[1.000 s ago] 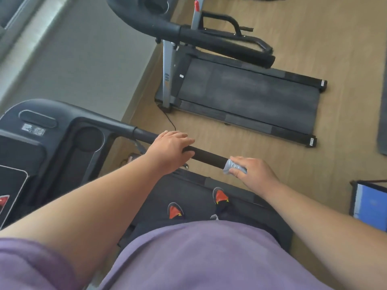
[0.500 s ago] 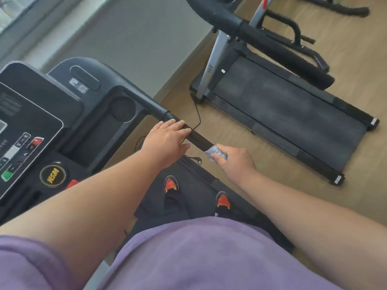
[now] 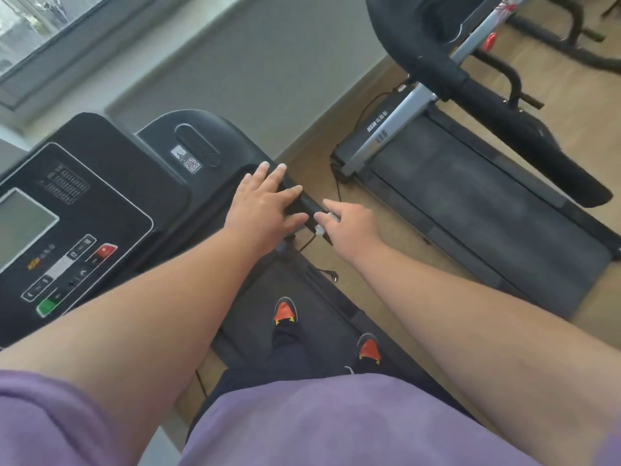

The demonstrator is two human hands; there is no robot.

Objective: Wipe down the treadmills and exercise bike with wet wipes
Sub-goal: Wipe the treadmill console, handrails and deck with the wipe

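The left hand (image 3: 268, 205) is lying flat, fingers spread and straight, over the near treadmill's right handrail (image 3: 304, 206) where the rail is leaving the console (image 3: 100, 210). Just beside it, the right hand (image 3: 349, 227) is pinching a small wad of wet wipe (image 3: 324, 223) against the same rail, nearer its free end, with the forefinger reaching forward. By the look of it, the handrail is being wiped while the left hand is steadying the person, who is standing on the belt (image 3: 302, 314). The next move is probably calling for the left hand to lift clear, so the wipe can be run up the rail toward the console's right corner. The second treadmill (image 3: 470, 203) is waiting well apart at the right; no exercise bike is clearly showing.
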